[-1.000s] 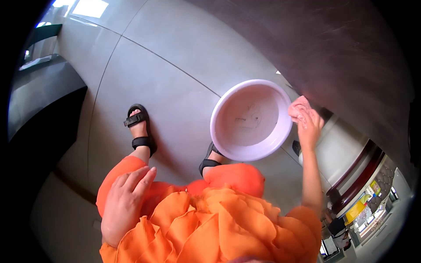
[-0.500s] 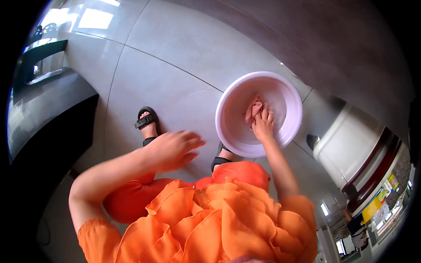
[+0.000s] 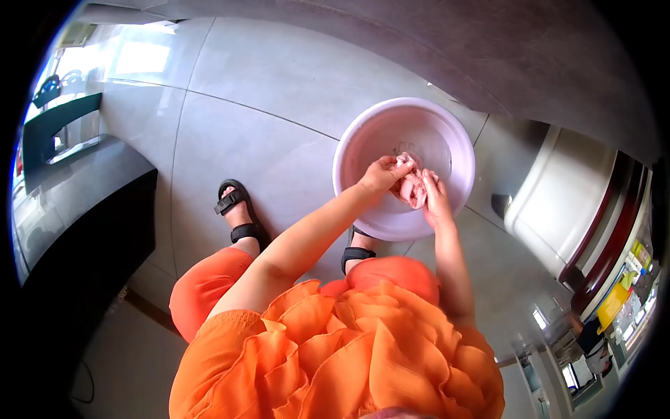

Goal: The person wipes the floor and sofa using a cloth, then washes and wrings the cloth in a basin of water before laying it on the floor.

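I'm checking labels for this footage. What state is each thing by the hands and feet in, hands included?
Cloth: bunched, held; wetness unclear
Left hand: closed on the cloth
Right hand: holding the cloth
Basin: upright on the floor, seems to hold water
Left sandal: worn, straps fastened
Right sandal: worn, partly hidden

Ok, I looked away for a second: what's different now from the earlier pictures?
The left hand has come from the left leg to the pink cloth, which both hands now hold. The right hand carried it inward from the rim of the basin, which stays on the floor.
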Tool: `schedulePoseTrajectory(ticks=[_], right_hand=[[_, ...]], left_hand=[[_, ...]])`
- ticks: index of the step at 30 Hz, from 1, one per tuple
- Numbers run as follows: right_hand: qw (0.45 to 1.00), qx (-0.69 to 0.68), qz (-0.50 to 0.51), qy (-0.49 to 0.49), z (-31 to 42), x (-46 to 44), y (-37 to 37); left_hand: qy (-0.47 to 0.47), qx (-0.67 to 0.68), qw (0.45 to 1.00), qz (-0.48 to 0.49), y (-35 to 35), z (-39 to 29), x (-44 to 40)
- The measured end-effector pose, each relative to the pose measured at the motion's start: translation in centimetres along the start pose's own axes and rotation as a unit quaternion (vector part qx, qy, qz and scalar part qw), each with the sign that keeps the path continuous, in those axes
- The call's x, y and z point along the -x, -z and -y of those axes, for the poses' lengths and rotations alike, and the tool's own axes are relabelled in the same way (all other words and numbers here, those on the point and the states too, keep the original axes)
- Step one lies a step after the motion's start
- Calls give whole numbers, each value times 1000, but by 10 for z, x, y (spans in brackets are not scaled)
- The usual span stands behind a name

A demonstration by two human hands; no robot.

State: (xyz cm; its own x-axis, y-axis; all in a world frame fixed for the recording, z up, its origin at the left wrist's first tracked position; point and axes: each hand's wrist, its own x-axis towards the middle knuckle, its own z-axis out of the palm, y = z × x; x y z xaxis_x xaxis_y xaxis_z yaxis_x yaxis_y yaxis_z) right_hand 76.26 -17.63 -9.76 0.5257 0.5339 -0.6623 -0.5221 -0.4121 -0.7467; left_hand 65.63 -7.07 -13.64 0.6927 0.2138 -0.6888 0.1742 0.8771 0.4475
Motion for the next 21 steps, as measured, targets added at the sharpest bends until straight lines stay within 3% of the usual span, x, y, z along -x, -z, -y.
schedulePoseTrajectory(ticks=[1, 3, 4, 6, 7, 9, 10, 13, 15, 16, 19, 20, 21], right_hand=[[999, -34, -19, -2, 4, 5, -2], [998, 42, -43, 18, -14, -8, 27], [992, 101, -78, 17, -15, -12, 39], [963, 216, -155, 33, -20, -21, 55], [936, 293, -169, 95, -25, -26, 65], [852, 438, -190, 215, -40, -37, 83], [836, 488, -176, 179, -44, -40, 87], [703, 648, -145, 254, -18, -14, 22], [707, 679, -65, 189, -53, -22, 22], [677, 703, -66, 210, -59, -25, 16], [699, 695, -36, 164, -49, -36, 21], [690, 669, -76, 264, -51, -46, 29], [779, 602, -51, 166, -50, -55, 40]], left_hand=[[-14, -16, 1000, 0, 5, 0, 2], [-41, -49, 998, -1, 13, 3, -1], [-115, -39, 990, -73, 16, 16, -15], [-233, -213, 940, -131, 32, 19, -27], [-188, -209, 941, -188, 32, 5, -21], [-224, -382, 874, -201, 40, 5, -23], [-212, -464, 838, -196, 36, 0, -19], [-196, -619, 746, -147, 27, 5, -10], [-189, -717, 660, -122, 22, 8, -7], [-184, -720, 660, -113, 24, 14, -10], [-179, -731, 644, -137, 33, 25, -15], [-178, -706, 670, -146, 32, 22, -14], [-176, -680, 695, -155, 30, 19, -12]])
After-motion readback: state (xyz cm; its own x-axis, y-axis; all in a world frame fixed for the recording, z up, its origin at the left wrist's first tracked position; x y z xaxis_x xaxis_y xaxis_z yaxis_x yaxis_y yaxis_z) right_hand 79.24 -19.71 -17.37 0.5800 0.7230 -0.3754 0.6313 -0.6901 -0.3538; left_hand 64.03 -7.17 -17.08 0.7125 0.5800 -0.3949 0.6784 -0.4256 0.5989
